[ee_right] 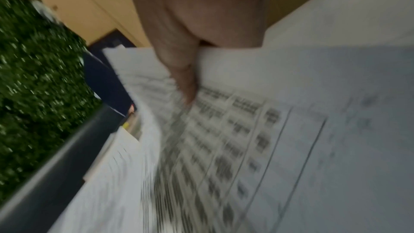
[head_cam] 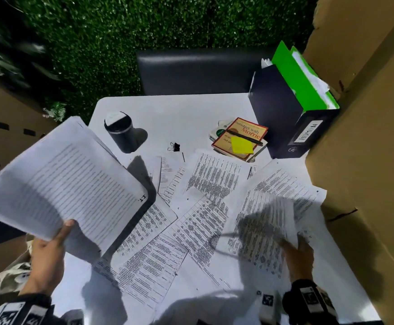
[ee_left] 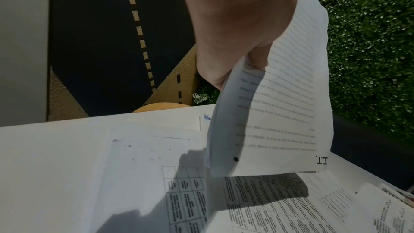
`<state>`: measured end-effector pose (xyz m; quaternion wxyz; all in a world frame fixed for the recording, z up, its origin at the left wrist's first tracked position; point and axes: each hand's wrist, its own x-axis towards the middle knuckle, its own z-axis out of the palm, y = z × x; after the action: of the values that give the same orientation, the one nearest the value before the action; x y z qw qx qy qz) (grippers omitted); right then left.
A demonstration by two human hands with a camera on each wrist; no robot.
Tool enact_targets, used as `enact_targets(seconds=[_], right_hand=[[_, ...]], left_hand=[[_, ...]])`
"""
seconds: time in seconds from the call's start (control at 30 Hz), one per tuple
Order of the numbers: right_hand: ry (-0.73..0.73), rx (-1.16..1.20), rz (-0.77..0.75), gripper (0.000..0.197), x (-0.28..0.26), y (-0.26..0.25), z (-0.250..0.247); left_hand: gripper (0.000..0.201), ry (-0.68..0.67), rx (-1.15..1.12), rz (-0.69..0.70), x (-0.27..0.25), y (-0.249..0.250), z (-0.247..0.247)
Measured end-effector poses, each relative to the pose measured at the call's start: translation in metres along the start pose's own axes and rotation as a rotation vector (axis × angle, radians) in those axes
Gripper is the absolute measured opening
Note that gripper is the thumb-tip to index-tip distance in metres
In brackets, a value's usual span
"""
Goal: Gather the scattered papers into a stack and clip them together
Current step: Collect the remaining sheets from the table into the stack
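Holding a few printed sheets up off the white table, the left hand has its thumb pressed on top at the near edge, and the left wrist view fills in what the head camera hides: fingers curled under the sheets, pinching them, with the corner mark "I.T." hanging just above the tabletop. Over on the other side, the right hand pinches a table-printed page, lifted and smeared with motion blur in the head view; the right wrist camera, blurred too, shows a finger laid on the page's printed face while the rest of the hand sits behind it. Only the head view takes in the whole spread: scattered papers overlapping across the middle and near part of the table, and the black binder clip lying by itself just beyond them, well clear of both hands. A dark cup stands left of the clip; right of it, a book carries a yellow sticky note and a pen, beside a dark binder with green folders.
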<state>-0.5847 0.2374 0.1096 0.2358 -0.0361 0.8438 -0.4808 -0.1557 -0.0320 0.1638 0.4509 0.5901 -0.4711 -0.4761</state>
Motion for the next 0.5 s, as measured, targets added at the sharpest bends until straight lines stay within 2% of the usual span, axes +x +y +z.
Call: enact_targets(seconds=[0.07,0.17,0.23,0.3,0.4,0.43,0.5], right_hand=[[-0.175,0.171,-0.128,0.022,-0.003,-0.025,-0.008],[-0.417,0.206,-0.195,0.021,0.0,-0.057,-0.008],[-0.585,0.149,-0.222,0.026,-0.005,-0.085,-0.002],[-0.739,-0.015,-0.217,0.035,-0.005,-0.104,0.017],[-0.779,-0.274,-0.224,0.064,0.007,-0.1,0.059],[-0.752,-0.346,-0.228,0.066,0.012,-0.091,0.075],[-0.589,-0.699,-0.303,0.064,0.018,-0.073,0.102]], left_hand=[[0.019,0.01,-0.003,-0.006,-0.002,0.002,-0.004],[0.033,0.019,-0.008,-0.006,-0.005,0.001,-0.011],[0.037,0.039,-0.007,-0.012,-0.01,-0.001,-0.016],[0.033,0.056,0.002,-0.019,-0.014,-0.003,-0.019],[0.022,0.083,-0.004,-0.033,-0.021,-0.001,-0.019],[0.02,0.09,-0.006,-0.034,-0.023,0.001,-0.02],[0.019,0.093,-0.018,-0.042,-0.025,0.003,-0.023]])
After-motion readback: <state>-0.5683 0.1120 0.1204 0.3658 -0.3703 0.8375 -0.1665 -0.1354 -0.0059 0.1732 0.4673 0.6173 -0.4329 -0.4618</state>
